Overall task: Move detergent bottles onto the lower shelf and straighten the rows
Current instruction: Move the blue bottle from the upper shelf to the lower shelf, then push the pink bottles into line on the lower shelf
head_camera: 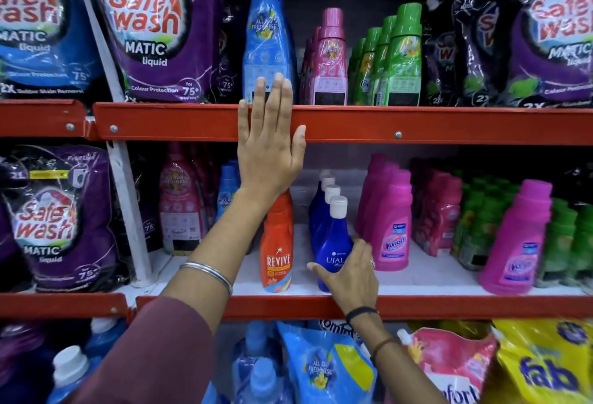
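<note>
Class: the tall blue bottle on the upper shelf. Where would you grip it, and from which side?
Grip the tall blue bottle around its wide lower body, from the front. It stands upright at the shelf edge; the purple pouch crowds its left side, and the neck tapers.

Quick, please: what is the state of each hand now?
Left hand: open, flat against the red shelf edge.
Right hand: closed around the front blue Ujala bottle.
</note>
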